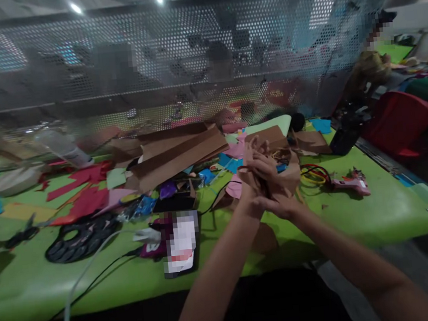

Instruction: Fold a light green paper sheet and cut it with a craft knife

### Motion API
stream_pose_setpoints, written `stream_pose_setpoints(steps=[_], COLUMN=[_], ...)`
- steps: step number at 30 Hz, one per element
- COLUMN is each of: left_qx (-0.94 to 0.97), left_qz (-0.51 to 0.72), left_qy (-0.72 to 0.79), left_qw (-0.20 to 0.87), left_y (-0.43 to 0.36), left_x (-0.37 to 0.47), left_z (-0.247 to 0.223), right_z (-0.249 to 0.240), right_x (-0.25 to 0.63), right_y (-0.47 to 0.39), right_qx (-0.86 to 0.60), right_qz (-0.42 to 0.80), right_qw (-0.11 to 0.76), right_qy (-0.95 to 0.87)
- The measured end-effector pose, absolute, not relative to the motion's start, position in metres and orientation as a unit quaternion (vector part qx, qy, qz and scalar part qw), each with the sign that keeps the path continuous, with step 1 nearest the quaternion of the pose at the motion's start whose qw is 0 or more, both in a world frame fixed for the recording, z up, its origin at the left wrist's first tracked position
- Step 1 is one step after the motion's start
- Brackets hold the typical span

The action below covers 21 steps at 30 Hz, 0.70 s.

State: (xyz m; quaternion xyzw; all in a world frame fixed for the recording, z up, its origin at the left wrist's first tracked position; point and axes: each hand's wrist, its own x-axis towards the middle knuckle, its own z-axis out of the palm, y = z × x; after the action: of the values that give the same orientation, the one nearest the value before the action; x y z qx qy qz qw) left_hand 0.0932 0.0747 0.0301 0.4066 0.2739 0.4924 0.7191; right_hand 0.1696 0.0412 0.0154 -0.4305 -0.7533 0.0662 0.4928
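Brown paper (290, 174) is bunched between my two hands above the green table. My left hand (252, 177) wraps round its left side, with fingers pointing up. From the right, my right hand (270, 175) presses against the paper and overlaps the left one, its fingers bent. The hands touch at the wrists. Motion blur and overlap hide part of the fingers. Behind them lie brown cardboard (183, 155) and pink and blue paper scraps.
On the green table (387, 215) lie a pink glue gun (353, 183), black scissors (21, 235), a phone (184, 243), cables and red paper (90, 199). A bottle (63, 146) stands at back left. A perforated metal screen (189, 52) rises behind. A person (373, 69) is at far right.
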Motion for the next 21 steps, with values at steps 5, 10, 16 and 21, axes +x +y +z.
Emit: stream_pose_setpoints(steps=[5, 10, 16, 21], left_qx=[0.356, 0.277, 0.2, 0.163], left_qz=[0.494, 0.401, 0.452, 0.48], left_qy=[0.247, 0.174, 0.184, 0.164], left_qw=[0.754, 0.856, 0.849, 0.846], left_y=[0.062, 0.058, 0.043, 0.038], left_x=[0.094, 0.098, 0.107, 0.113], left_z=[0.039, 0.039, 0.027, 0.034], right_z=[0.009, 0.005, 0.021, 0.027], right_x=[0.176, 0.195, 0.187, 0.179], right_y=[0.038, 0.043, 0.042, 0.034], right_qx=[-0.432, -0.497, -0.474, -0.505], right_qz=[0.023, -0.033, 0.135, 0.211], right_qw=[0.496, 0.622, 0.743, 0.677], right_qy=[-0.752, -0.605, -0.453, -0.492])
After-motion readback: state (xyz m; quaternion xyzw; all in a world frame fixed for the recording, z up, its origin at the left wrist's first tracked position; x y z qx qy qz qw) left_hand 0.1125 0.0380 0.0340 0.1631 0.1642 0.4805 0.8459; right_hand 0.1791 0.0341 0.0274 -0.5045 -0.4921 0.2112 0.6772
